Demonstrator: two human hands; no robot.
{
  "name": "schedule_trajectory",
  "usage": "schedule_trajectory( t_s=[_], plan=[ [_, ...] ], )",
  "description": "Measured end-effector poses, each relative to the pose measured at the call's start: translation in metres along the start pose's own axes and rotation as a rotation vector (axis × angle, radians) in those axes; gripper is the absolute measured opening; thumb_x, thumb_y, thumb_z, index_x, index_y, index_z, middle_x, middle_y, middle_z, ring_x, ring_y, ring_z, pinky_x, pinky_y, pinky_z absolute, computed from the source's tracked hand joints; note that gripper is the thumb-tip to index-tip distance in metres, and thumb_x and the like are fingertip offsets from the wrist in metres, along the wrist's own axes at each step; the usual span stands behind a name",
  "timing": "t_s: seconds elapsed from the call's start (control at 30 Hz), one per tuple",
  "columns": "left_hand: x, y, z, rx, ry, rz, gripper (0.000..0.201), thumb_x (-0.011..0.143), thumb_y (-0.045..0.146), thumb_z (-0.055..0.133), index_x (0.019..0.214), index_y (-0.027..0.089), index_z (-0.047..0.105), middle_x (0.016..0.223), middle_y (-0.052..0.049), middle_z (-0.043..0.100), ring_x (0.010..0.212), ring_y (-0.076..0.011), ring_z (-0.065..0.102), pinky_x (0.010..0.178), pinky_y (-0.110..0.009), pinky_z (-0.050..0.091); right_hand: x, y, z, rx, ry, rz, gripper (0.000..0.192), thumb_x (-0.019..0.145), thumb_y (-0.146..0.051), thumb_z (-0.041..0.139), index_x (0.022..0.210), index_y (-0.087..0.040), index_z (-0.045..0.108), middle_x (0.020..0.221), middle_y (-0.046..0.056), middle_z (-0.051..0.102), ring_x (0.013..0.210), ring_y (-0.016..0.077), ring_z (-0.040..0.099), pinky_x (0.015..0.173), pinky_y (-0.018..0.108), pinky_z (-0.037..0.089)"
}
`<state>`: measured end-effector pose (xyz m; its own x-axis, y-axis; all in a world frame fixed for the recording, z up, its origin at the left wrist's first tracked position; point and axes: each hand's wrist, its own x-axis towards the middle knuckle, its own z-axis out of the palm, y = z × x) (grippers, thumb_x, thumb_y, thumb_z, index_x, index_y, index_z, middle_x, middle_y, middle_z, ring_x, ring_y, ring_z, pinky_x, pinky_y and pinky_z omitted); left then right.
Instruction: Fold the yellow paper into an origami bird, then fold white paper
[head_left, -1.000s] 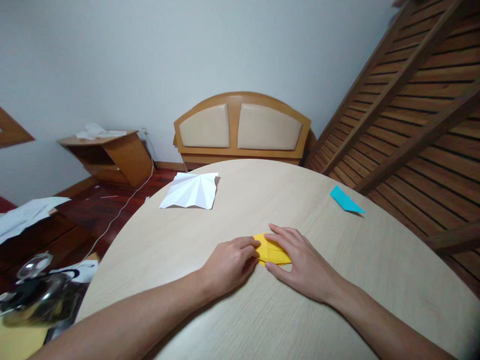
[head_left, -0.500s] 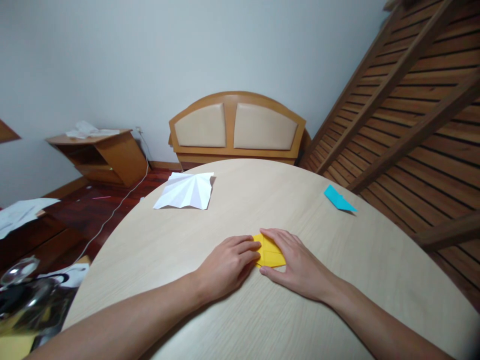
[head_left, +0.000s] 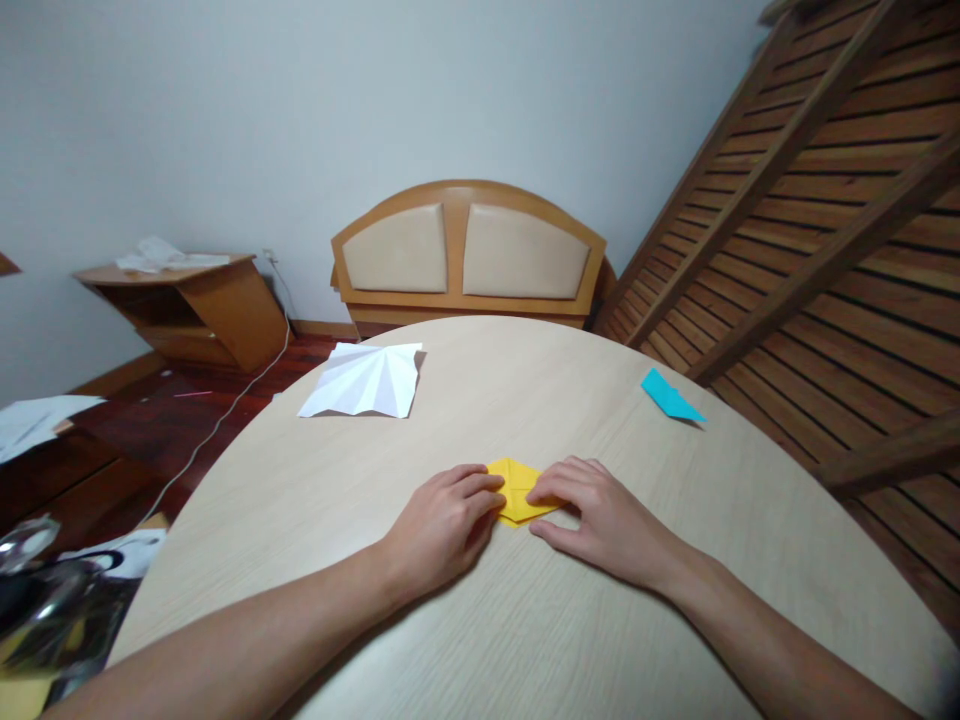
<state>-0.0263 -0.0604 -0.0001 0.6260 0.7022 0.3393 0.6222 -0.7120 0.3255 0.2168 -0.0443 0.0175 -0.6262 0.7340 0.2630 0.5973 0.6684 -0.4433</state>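
A small folded piece of yellow paper [head_left: 516, 492] lies on the table between my hands, with crease lines across its top face. My left hand [head_left: 450, 518] presses the paper's left side with its fingertips. On the other side, my right hand [head_left: 596, 510] has its fingers curled over the paper's right part, thumb near the close edge. Both hands partly cover the paper's ends.
The round wooden table [head_left: 375, 620] carries a creased white sheet [head_left: 364, 380] at the back left and a folded blue paper [head_left: 670, 396] at the right. A headboard [head_left: 461, 245] stands behind; slatted wood [head_left: 825, 250] rises at right.
My right fingers have moved from the paper's far and near edges onto its top face, baring more of the far edge. The view has shifted slightly to the right.
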Motion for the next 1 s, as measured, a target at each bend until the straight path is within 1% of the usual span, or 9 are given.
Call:
schedule_trajectory(
  t_s=[0.03, 0.1, 0.27, 0.47, 0.63, 0.73, 0.8, 0.87, 1.0],
  plan=[
    [0.000, 0.000, 0.000, -0.010, 0.002, -0.004, 0.021, 0.095, 0.017, 0.054, 0.110, 0.019, 0.069, 0.127, -0.007, 0.070, 0.120, -0.0248, 0.062, 0.105, -0.043, 0.052, 0.000, 0.001, 0.000, 0.003, -0.020, -0.001, 0.010, 0.085, -0.024, 0.074, 0.095, -0.023, 0.071, 0.097, 0.003, 0.072, 0.097, 0.0220, 0.065, 0.088, 0.039, 0.047],
    [0.001, 0.001, -0.001, -0.035, 0.010, -0.021, 0.017, 0.095, 0.018, 0.055, 0.105, 0.019, 0.068, 0.125, -0.007, 0.070, 0.118, -0.0246, 0.063, 0.105, -0.043, 0.052, 0.001, 0.001, 0.000, 0.019, -0.038, 0.010, 0.006, 0.090, -0.022, 0.070, 0.094, -0.024, 0.072, 0.093, 0.002, 0.071, 0.092, 0.0199, 0.065, 0.085, 0.036, 0.046],
    [0.003, 0.004, -0.002, -0.089, 0.025, -0.092, 0.009, 0.095, 0.022, 0.058, 0.096, 0.020, 0.066, 0.120, -0.006, 0.071, 0.115, -0.0238, 0.064, 0.100, -0.042, 0.054, 0.003, -0.002, 0.004, 0.067, -0.030, 0.064, 0.011, 0.094, -0.020, 0.062, 0.090, -0.022, 0.071, 0.091, 0.003, 0.070, 0.088, 0.0190, 0.065, 0.082, 0.033, 0.046],
    [0.007, 0.003, 0.000, -0.100, 0.050, -0.170, 0.015, 0.097, 0.020, 0.052, 0.091, 0.019, 0.065, 0.111, -0.006, 0.072, 0.104, -0.0220, 0.065, 0.092, -0.040, 0.055, 0.005, -0.005, 0.008, 0.079, 0.011, 0.143, 0.016, 0.097, -0.021, 0.056, 0.085, -0.020, 0.068, 0.087, 0.003, 0.068, 0.084, 0.0187, 0.064, 0.078, 0.033, 0.046],
    [0.009, 0.000, 0.002, -0.114, 0.069, -0.186, 0.013, 0.096, 0.018, 0.054, 0.089, 0.018, 0.065, 0.109, -0.007, 0.072, 0.103, -0.0225, 0.065, 0.091, -0.039, 0.056, 0.006, -0.005, 0.012, 0.053, 0.035, 0.184, 0.015, 0.095, -0.019, 0.055, 0.084, -0.020, 0.065, 0.084, 0.003, 0.067, 0.082, 0.0190, 0.064, 0.076, 0.033, 0.046],
    [0.008, -0.003, 0.003, -0.109, 0.073, -0.171, 0.009, 0.094, 0.016, 0.057, 0.096, 0.018, 0.065, 0.108, -0.007, 0.072, 0.101, -0.0224, 0.065, 0.089, -0.039, 0.056, 0.006, -0.004, 0.013, 0.047, 0.048, 0.189, 0.010, 0.093, -0.016, 0.056, 0.088, -0.020, 0.063, 0.084, 0.002, 0.067, 0.080, 0.0183, 0.063, 0.074, 0.032, 0.047],
    [0.006, -0.004, 0.004, -0.088, 0.061, -0.126, 0.016, 0.095, 0.014, 0.055, 0.106, 0.019, 0.066, 0.109, -0.006, 0.072, 0.102, -0.0220, 0.065, 0.089, -0.038, 0.056, 0.006, -0.003, 0.013, 0.052, 0.047, 0.174, 0.009, 0.094, -0.016, 0.056, 0.091, -0.021, 0.064, 0.086, 0.002, 0.068, 0.080, 0.0181, 0.063, 0.074, 0.032, 0.048],
    [0.005, -0.005, 0.003, -0.039, 0.035, -0.070, 0.023, 0.097, 0.013, 0.053, 0.112, 0.022, 0.068, 0.115, -0.005, 0.071, 0.107, -0.0226, 0.063, 0.092, -0.039, 0.056, 0.006, -0.003, 0.012, 0.053, 0.041, 0.149, 0.011, 0.095, -0.015, 0.056, 0.094, -0.021, 0.065, 0.088, 0.002, 0.068, 0.083, 0.0183, 0.063, 0.076, 0.032, 0.049],
    [0.002, -0.003, 0.001, 0.093, -0.033, -0.023, 0.027, 0.099, 0.016, 0.053, 0.117, 0.025, 0.071, 0.124, -0.006, 0.069, 0.114, -0.0269, 0.061, 0.093, -0.043, 0.057, 0.005, -0.005, 0.009, -0.027, 0.010, 0.073, 0.018, 0.095, -0.013, 0.058, 0.101, -0.023, 0.071, 0.092, 0.004, 0.068, 0.090, 0.0205, 0.064, 0.080, 0.034, 0.050]
  ],
)
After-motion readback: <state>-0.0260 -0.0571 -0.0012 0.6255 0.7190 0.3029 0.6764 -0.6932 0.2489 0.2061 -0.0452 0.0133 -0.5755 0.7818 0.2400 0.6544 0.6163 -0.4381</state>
